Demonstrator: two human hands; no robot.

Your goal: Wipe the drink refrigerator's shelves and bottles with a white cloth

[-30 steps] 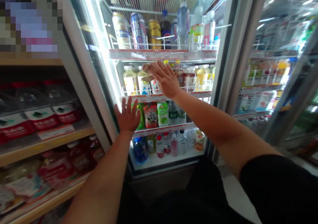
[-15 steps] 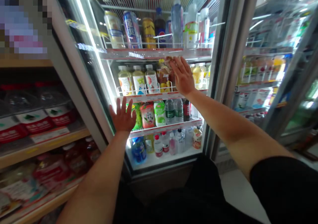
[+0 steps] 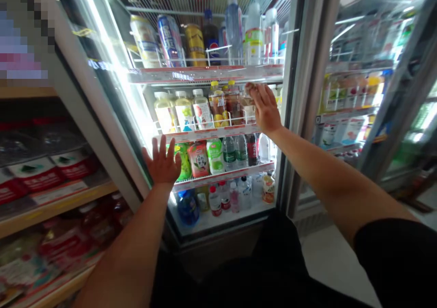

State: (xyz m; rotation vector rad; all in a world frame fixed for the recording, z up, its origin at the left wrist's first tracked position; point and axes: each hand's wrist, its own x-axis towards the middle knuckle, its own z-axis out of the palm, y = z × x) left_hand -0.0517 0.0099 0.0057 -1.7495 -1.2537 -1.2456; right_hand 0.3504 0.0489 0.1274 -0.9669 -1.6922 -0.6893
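I stand at an open drinks fridge. My left hand (image 3: 163,163) is open with fingers spread, pressed flat by the left edge of the fridge opening, next to a green bottle (image 3: 184,161) on the third shelf. My right hand (image 3: 265,108) reaches to the right end of the second shelf (image 3: 205,133). Its fingers are stretched out flat against a brownish bottle (image 3: 246,107); the thumb is hidden. Pale juice bottles (image 3: 184,110) stand in a row to the left of it.
The fridge's glass door (image 3: 102,94) stands open on the left. Cans and bottles (image 3: 170,37) fill the top shelf, small bottles (image 3: 218,198) the bottom. A second fridge (image 3: 358,94) with a closed door is on the right. Wooden shelves (image 3: 58,205) with red-labelled goods stand at left.
My right hand has slid to the right along the second shelf, uncovering more bottles to its left. My left hand has stayed spread in the same place.
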